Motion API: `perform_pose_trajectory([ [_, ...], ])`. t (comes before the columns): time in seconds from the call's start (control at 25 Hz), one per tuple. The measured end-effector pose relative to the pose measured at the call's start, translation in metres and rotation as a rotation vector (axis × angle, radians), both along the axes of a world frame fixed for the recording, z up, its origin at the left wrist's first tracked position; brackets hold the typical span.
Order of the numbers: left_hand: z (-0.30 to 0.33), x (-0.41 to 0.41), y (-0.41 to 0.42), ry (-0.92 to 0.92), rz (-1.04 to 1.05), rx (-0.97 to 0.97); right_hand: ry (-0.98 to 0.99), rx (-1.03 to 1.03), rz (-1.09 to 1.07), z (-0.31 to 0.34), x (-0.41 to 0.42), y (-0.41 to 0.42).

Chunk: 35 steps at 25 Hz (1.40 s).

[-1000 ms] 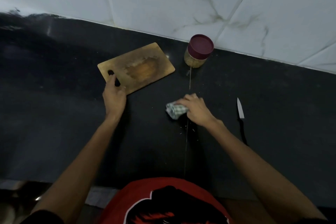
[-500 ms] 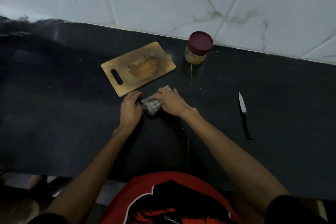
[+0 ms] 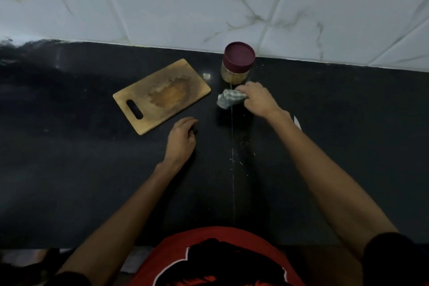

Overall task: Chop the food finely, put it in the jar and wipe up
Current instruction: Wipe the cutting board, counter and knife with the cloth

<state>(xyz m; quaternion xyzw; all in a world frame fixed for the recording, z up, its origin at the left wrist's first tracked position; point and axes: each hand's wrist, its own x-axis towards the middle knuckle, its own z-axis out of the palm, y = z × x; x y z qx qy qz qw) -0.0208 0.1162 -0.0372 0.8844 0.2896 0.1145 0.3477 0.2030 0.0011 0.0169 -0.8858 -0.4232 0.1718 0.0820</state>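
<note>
I see the jar [image 3: 237,68] upright at the wall, maroon lid on, yellowish bits inside. The crumpled checked cloth [image 3: 228,99] lies just before it. The stained wooden chopping board [image 3: 161,95] lies flat, angled, to its left.

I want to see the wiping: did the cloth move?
Yes. The cloth went from beside the board to right in front of the jar, under the right hand.

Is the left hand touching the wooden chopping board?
Apart. The head view shows bare dark counter between the left hand and the chopping board.
</note>
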Motion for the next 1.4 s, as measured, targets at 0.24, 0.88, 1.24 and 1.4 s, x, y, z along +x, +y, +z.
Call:
perform_pose_trajectory([
  [0.24, -0.010, 0.044, -0.028, 0.093, -0.180, 0.052, 0.114, -0.182, -0.048, -0.030, -0.041, -0.035],
  [0.88, -0.031, 0.039, -0.041, 0.072, -0.158, 0.193, 0.142, -0.041, -0.322, -0.056, 0.045, -0.045],
  [1.24, -0.019, 0.037, -0.034, 0.154, -0.225, 0.136, 0.359, -0.032, 0.058, -0.047, -0.081, -0.075],
  [1.4, -0.004, 0.016, -0.031, 0.143, -0.188, 0.154, 0.179, 0.058, -0.043, -0.025, -0.050, -0.058],
])
